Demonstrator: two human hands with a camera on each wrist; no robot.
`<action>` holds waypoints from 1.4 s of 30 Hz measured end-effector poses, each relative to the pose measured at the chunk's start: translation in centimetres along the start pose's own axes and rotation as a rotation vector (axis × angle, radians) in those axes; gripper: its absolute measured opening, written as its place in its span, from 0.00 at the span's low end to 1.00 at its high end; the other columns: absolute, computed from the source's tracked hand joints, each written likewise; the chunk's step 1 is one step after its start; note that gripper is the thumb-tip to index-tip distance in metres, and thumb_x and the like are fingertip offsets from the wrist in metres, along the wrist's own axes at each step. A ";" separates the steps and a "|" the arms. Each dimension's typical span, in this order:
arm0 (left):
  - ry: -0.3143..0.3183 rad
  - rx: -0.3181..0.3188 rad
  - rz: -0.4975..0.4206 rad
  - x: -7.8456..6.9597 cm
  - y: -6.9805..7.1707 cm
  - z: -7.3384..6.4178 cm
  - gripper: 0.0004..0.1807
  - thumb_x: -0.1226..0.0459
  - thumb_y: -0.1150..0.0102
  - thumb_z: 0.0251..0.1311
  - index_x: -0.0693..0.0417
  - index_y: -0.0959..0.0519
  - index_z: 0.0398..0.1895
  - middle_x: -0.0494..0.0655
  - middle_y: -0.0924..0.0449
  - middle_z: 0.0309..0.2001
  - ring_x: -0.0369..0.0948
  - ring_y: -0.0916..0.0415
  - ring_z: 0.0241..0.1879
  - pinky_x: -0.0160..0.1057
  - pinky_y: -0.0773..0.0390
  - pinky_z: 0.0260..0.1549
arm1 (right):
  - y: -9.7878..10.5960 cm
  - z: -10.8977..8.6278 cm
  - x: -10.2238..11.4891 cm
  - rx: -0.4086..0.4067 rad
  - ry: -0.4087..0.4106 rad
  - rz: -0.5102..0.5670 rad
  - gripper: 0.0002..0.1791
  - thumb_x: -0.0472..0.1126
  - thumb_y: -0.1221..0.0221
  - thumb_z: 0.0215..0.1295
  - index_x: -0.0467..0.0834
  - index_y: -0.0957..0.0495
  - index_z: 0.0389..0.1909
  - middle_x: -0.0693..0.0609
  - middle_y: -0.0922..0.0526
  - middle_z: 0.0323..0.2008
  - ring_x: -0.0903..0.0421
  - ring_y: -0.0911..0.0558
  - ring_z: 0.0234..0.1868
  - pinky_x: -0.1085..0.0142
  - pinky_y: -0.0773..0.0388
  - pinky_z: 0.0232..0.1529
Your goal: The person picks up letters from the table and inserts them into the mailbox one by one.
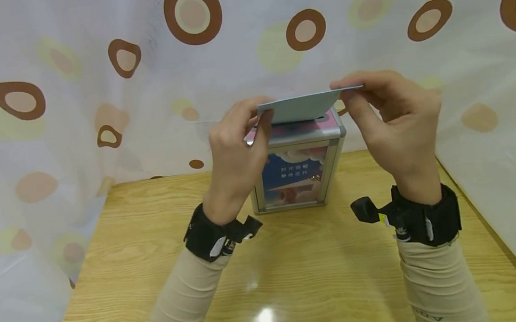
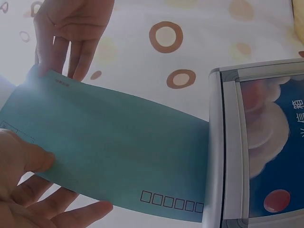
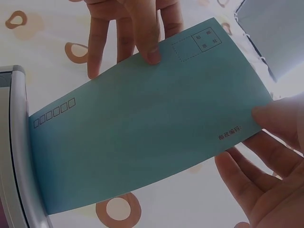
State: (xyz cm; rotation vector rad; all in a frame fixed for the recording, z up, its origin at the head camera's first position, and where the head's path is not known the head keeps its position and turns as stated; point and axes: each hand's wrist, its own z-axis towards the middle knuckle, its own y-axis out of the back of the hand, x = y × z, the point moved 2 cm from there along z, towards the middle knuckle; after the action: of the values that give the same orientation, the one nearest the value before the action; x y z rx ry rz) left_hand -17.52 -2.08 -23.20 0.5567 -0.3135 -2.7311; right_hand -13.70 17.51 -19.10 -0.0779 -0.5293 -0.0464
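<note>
A teal envelope [image 2: 114, 137], printed with a row of small red boxes, stands on its short end over a metal-framed letter box [image 1: 296, 178]. Its lower end meets the box's top; whether it is inside the slot is hidden behind the frame's edge. My left hand [image 1: 242, 147] pinches one long side of the envelope between thumb and fingers. On the other side, near the upper corner, my right hand [image 1: 398, 122] pinches it with thumb and fingertips. The right wrist view shows the printed stamp square [image 3: 206, 39] beside the left thumb.
The letter box has a blue picture door with white lettering and a small lock [image 1: 315, 178]. It stands at the back of a wooden table [image 1: 299, 263]. A white curtain with brown rings [image 1: 237, 67] hangs behind and along both sides.
</note>
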 end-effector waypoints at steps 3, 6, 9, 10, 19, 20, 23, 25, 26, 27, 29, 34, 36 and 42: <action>0.000 0.001 0.007 0.0 0.1 0.1 0.07 0.70 0.44 0.67 0.63 0.20 0.44 0.56 0.17 0.40 0.42 0.19 0.44 0.39 0.18 0.46 | 0.0 0.1 -0.1 -0.001 -0.005 -0.001 0.06 0.21 0.43 0.58 0.21 0.21 0.35 0.38 0.15 0.34 0.50 0.19 0.31 0.67 0.19 0.41; 0.008 0.007 0.004 0.1 0.1 0.2 0.08 0.69 0.44 0.67 0.63 0.20 0.45 0.56 0.17 0.41 0.42 0.19 0.45 0.39 0.18 0.48 | 0.0 0.2 -0.2 -0.001 -0.008 -0.021 0.06 0.22 0.43 0.59 0.22 0.20 0.35 0.38 0.15 0.34 0.52 0.19 0.29 0.68 0.20 0.37; 0.015 0.015 0.005 0.0 0.1 0.2 0.08 0.69 0.45 0.67 0.63 0.20 0.46 0.56 0.17 0.42 0.42 0.19 0.44 0.38 0.18 0.47 | 0.1 0.3 -0.3 -0.005 -0.011 -0.046 0.07 0.23 0.42 0.60 0.22 0.20 0.36 0.37 0.15 0.34 0.53 0.19 0.27 0.70 0.23 0.33; 0.016 0.017 0.008 0.0 0.1 0.2 0.08 0.69 0.44 0.67 0.63 0.20 0.45 0.56 0.16 0.42 0.41 0.19 0.44 0.38 0.18 0.46 | 0.2 0.3 -0.3 -0.005 -0.013 -0.055 0.07 0.24 0.42 0.60 0.23 0.20 0.37 0.37 0.15 0.35 0.53 0.19 0.27 0.70 0.24 0.32; -0.029 0.003 0.071 -1.6 0.8 0.5 0.08 0.70 0.45 0.67 0.63 0.20 0.45 0.55 0.16 0.40 0.42 0.19 0.40 0.37 0.17 0.42 | 0.3 0.2 -0.8 0.016 -0.019 -0.132 0.07 0.25 0.42 0.62 0.26 0.18 0.38 0.35 0.16 0.36 0.54 0.18 0.28 0.71 0.22 0.35; -0.044 -0.008 0.077 -1.9 0.9 0.6 0.08 0.71 0.45 0.66 0.64 0.20 0.45 0.55 0.16 0.39 0.42 0.19 0.39 0.37 0.17 0.41 | 0.2 0.2 -0.7 0.024 -0.020 -0.136 0.07 0.25 0.42 0.61 0.26 0.19 0.38 0.34 0.16 0.36 0.54 0.18 0.29 0.70 0.21 0.36; -0.088 -0.041 0.082 -2.8 1.4 0.8 0.08 0.71 0.46 0.66 0.64 0.20 0.44 0.55 0.16 0.38 0.42 0.20 0.38 0.36 0.18 0.42 | 0.0 0.1 -0.4 0.040 -0.012 -0.169 0.07 0.24 0.43 0.61 0.26 0.19 0.38 0.33 0.16 0.36 0.53 0.18 0.32 0.68 0.19 0.42; -0.116 -0.059 0.078 -3.3 1.7 0.9 0.07 0.72 0.45 0.66 0.64 0.20 0.43 0.55 0.16 0.37 0.42 0.20 0.37 0.36 0.18 0.40 | -0.1 0.0 -0.2 0.047 -0.003 -0.194 0.07 0.24 0.43 0.61 0.26 0.19 0.38 0.33 0.16 0.36 0.52 0.18 0.33 0.67 0.18 0.44; -0.127 -0.063 0.077 -3.4 1.8 0.9 0.07 0.72 0.45 0.66 0.64 0.20 0.43 0.55 0.16 0.37 0.41 0.20 0.37 0.36 0.18 0.39 | -0.1 -0.1 -0.1 0.050 0.003 -0.200 0.07 0.24 0.43 0.61 0.26 0.19 0.38 0.33 0.17 0.36 0.51 0.18 0.34 0.67 0.18 0.44; -0.137 -0.066 0.077 -3.5 1.8 0.9 0.07 0.73 0.45 0.65 0.64 0.19 0.42 0.54 0.16 0.37 0.41 0.20 0.37 0.37 0.18 0.37 | -0.2 -0.2 0.0 0.051 0.008 -0.202 0.07 0.24 0.43 0.61 0.26 0.19 0.38 0.33 0.17 0.36 0.51 0.18 0.35 0.67 0.18 0.45; -0.149 -0.066 0.070 -3.8 2.0 0.8 0.06 0.73 0.45 0.65 0.65 0.19 0.41 0.54 0.16 0.36 0.40 0.21 0.35 0.37 0.18 0.36 | -0.1 -0.5 0.0 0.042 0.017 -0.191 0.07 0.25 0.43 0.60 0.25 0.19 0.37 0.34 0.17 0.35 0.50 0.19 0.36 0.67 0.19 0.46; -0.162 -0.061 0.049 -4.1 2.0 0.0 0.05 0.72 0.42 0.63 0.65 0.19 0.39 0.55 0.16 0.35 0.39 0.21 0.36 0.37 0.18 0.36 | 0.3 -1.8 -0.4 -0.027 0.026 -0.107 0.07 0.26 0.41 0.59 0.22 0.20 0.34 0.39 0.16 0.33 0.49 0.19 0.36 0.67 0.20 0.47; -0.163 -0.063 0.031 -4.1 2.0 -0.4 0.05 0.71 0.40 0.61 0.65 0.19 0.39 0.55 0.16 0.36 0.40 0.20 0.38 0.38 0.17 0.38 | 0.5 -2.3 -0.7 -0.048 0.032 -0.073 0.07 0.26 0.40 0.58 0.22 0.21 0.33 0.38 0.16 0.32 0.49 0.19 0.35 0.67 0.20 0.46; -0.138 -0.069 0.003 -3.7 1.7 -1.3 0.06 0.71 0.36 0.58 0.65 0.18 0.37 0.56 0.15 0.35 0.42 0.19 0.39 0.38 0.17 0.42 | 0.8 -3.1 -1.4 -0.020 0.023 -0.046 0.07 0.24 0.39 0.56 0.21 0.21 0.34 0.35 0.17 0.32 0.50 0.19 0.34 0.67 0.19 0.48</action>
State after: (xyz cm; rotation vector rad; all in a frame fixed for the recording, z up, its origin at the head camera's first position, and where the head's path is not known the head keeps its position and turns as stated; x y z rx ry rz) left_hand -13.34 -2.52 -22.64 0.3493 -0.2515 -2.7718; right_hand -13.25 18.09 -22.52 -0.0844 -0.5077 -0.0971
